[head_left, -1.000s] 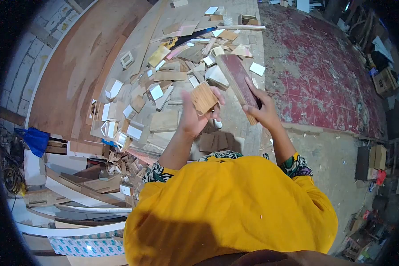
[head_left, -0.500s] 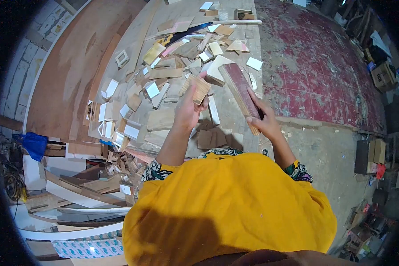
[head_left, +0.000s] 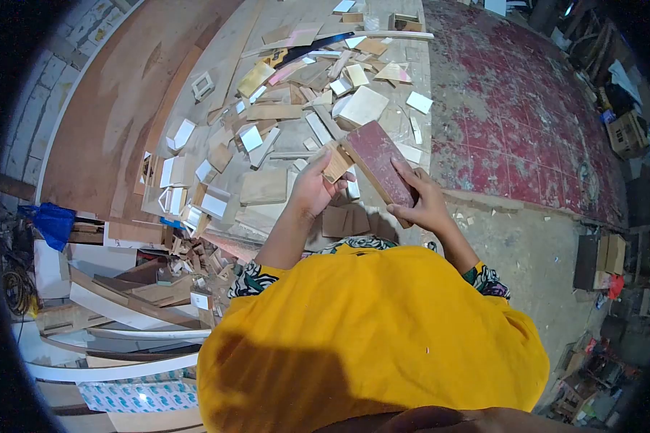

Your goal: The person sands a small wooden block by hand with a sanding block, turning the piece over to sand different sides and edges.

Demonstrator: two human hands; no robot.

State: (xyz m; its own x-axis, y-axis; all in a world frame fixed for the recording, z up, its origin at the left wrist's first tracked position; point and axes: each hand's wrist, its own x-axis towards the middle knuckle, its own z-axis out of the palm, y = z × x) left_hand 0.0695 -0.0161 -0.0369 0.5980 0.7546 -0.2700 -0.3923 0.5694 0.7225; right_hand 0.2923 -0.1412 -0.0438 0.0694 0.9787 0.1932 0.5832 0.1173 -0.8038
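Observation:
My left hand (head_left: 315,189) grips a small light wood block (head_left: 336,167) between thumb and fingers. In my right hand (head_left: 425,200) is a longer wooden block with a dark red face (head_left: 380,157), held by its near right end. The red face is turned up toward me, and a bare wood edge shows along its left side. Its left edge lies right at the small block and overlaps it in this view. Both pieces are held over the wooden board table, above scattered offcuts. A stack of brown pieces (head_left: 343,221) lies below, close to my body.
Wood offcuts (head_left: 274,112) and white-faced pieces cover the table (head_left: 227,79). A handsaw (head_left: 314,46) with a dark blade and yellow handle lies among them. Scrap boards (head_left: 133,303) are piled at the left, beside a blue bag (head_left: 50,227). Worn red flooring (head_left: 513,108) stretches to the right.
The red-faced block has swung left and rolled so more of its red face shows. The small block has moved slightly right and down, and the two pieces have come together.

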